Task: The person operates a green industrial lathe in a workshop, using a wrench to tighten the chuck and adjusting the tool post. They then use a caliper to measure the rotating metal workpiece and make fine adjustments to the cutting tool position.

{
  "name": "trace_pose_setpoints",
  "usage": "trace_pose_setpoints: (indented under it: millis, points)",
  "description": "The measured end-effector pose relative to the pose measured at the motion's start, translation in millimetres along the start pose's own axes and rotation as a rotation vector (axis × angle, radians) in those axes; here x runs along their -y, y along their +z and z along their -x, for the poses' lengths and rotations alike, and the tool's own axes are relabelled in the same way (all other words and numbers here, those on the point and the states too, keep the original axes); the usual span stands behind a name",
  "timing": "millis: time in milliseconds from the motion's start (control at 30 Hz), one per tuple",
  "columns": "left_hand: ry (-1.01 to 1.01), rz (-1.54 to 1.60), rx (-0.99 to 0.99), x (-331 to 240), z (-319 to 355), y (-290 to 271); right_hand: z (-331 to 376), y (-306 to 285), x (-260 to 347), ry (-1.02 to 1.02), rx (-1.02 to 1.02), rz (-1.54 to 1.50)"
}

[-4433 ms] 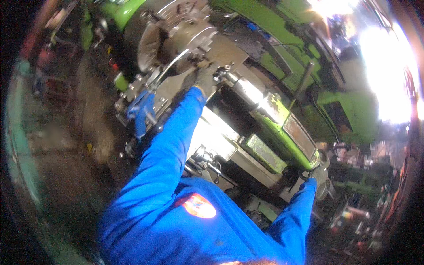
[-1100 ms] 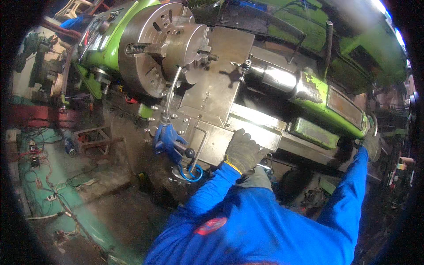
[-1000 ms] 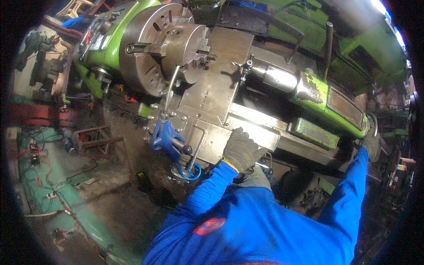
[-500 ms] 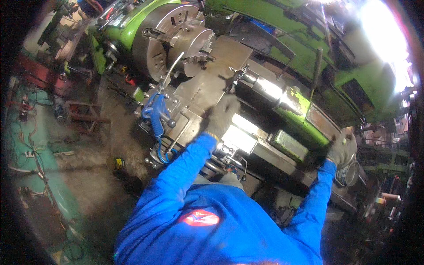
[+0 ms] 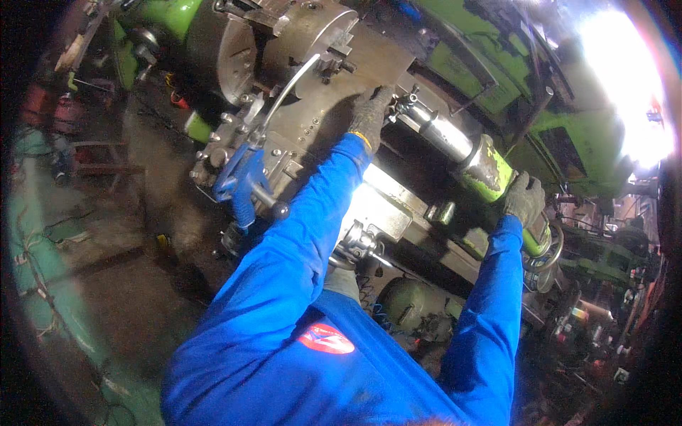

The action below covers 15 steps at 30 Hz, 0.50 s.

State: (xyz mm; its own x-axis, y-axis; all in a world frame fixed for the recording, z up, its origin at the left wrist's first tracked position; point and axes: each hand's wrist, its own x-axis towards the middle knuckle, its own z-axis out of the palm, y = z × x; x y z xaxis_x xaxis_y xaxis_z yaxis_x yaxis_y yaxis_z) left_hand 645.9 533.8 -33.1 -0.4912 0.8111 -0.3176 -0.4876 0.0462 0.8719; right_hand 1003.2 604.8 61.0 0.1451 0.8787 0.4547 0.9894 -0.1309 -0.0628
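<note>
My left hand [image 5: 371, 117], in a grey knit glove, reaches beside the tool-holding end [image 5: 406, 106] of a lathe's tailstock. Whether its partly hidden fingers touch that end I cannot tell. From there a bright steel quill [image 5: 449, 137] runs back into the green tailstock body [image 5: 490, 169]. On that body, near the handwheel [image 5: 553, 248], rests my gloved right hand [image 5: 524, 199], its fingers somewhat apart. A large steel chuck [image 5: 309, 39] faces the tailstock from the upper left.
Left of my left forearm, a blue air gun [image 5: 245, 181] sits by the tool post [image 5: 224, 145]. A black-knobbed lever [image 5: 280, 209] sticks out beside it. The carriage handle [image 5: 359, 245] lies close to my body. Green machine housing [image 5: 561, 153] stands behind the tailstock.
My left hand has moved up and forward, toward the tool-holding end. My right hand has shifted from near the handwheel onto the tailstock body. The view has also moved.
</note>
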Motion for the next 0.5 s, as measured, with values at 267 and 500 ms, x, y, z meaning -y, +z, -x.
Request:
trace_pose_setpoints:
  millis: [267,500]
  points:
    - [0.425,-0.240,-0.114,30,-28,-3,-4,11,-3,-0.014,-0.006,-0.042]
    - [0.192,0.037,-0.139,6,-25,5,-9,21,-18,-0.040,-0.013,-0.092]
